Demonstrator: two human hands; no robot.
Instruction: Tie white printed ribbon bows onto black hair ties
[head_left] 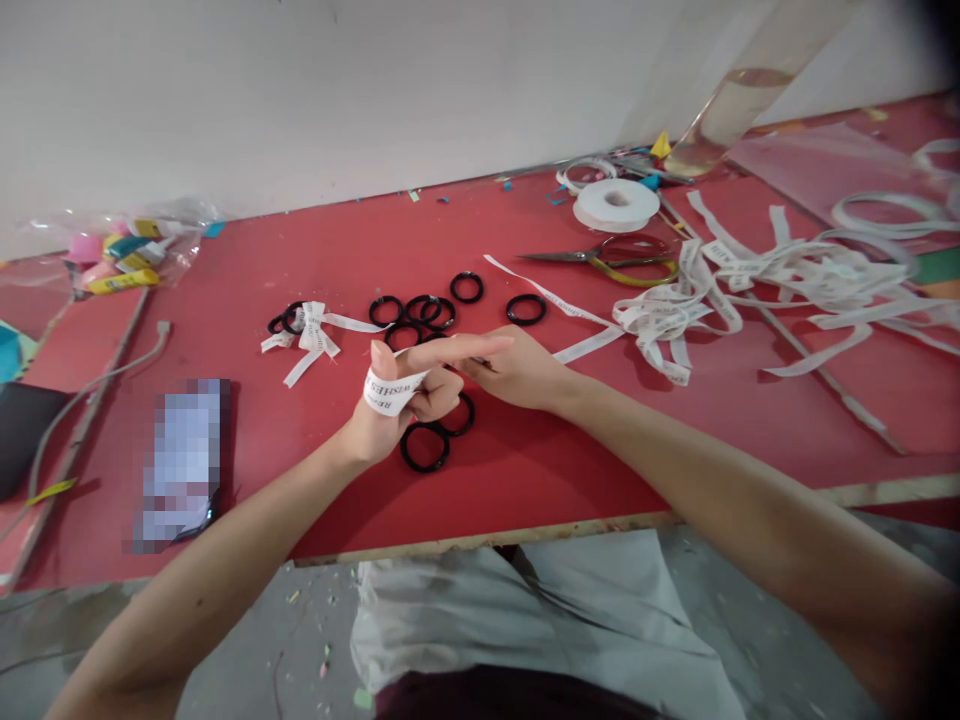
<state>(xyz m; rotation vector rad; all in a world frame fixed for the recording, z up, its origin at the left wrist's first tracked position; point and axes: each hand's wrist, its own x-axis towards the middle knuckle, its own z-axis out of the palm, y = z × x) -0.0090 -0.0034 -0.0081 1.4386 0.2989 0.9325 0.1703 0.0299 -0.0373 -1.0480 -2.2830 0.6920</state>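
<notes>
My left hand (pixel 401 400) is raised over the red table (pixel 247 260), index finger stretched out, with a white printed ribbon (pixel 390 388) looped around its fingers. My right hand (pixel 517 370) is closed just beyond that fingertip, pinching the ribbon's end; its grip is partly hidden. Two black hair ties (pixel 424 447) lie on the table right under my hands. Several more black hair ties (pixel 420 312) are scattered just past them. A finished white ribbon bow on black ties (pixel 309 330) lies to the left.
A pile of cut white ribbon strips (pixel 780 280) spreads at the right, with scissors (pixel 615 258) and a white ribbon roll (pixel 616 204) behind. A phone (pixel 182 462) and a cable (pixel 90 385) lie at the left. A bag of coloured items (pixel 124 255) sits far left.
</notes>
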